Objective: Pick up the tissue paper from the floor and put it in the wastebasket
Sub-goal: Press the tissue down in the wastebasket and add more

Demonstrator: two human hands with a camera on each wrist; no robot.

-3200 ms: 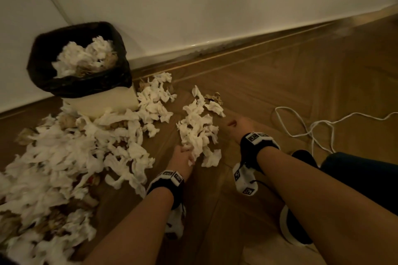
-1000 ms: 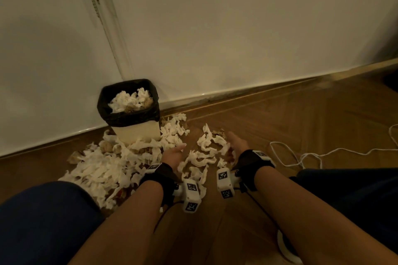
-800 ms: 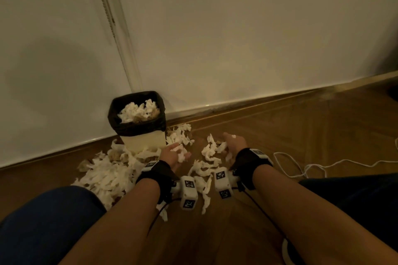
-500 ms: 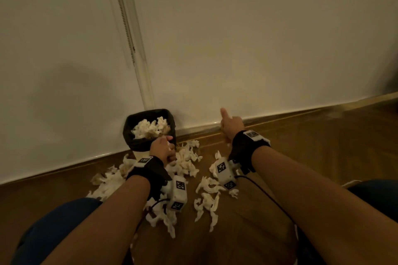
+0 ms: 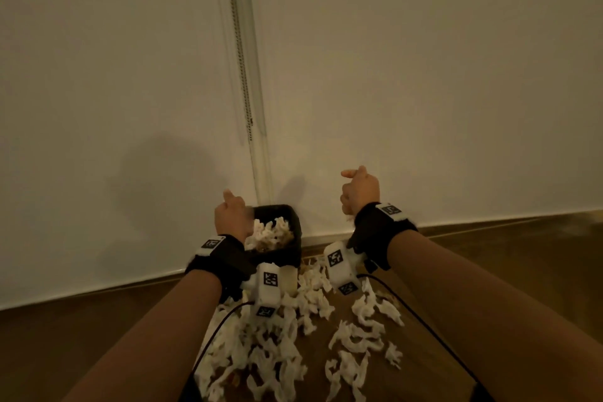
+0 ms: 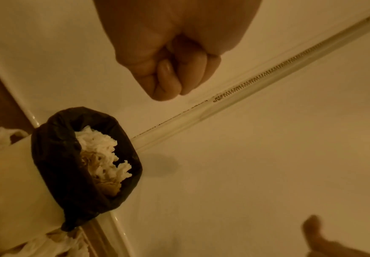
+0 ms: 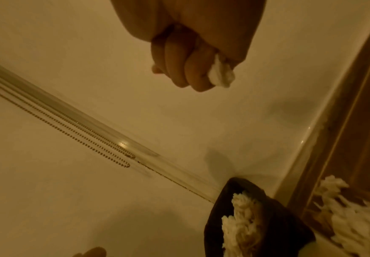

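Everything's got that warm yellowish tint from the lighting. The wall [image 5: 424,75] is plain off-white, no pattern, with a pale baseboard [image 5: 98,284] along the bottom. Floor [image 5: 505,271] is dark brown wood. The wastebasket [image 5: 287,277] is cream coloured with a black bag liner [image 5: 293,222] folded over its rim. Tissue paper [image 5: 362,333] on the floor is white, with some brownish-tan bits mixed in, same inside the bin. Wrist straps [image 5: 378,232] are black, and the white camera blocks [image 5: 337,266] carry black-and-white square code markers. A metallic bead chain [image 5: 243,75] hangs down the wall.
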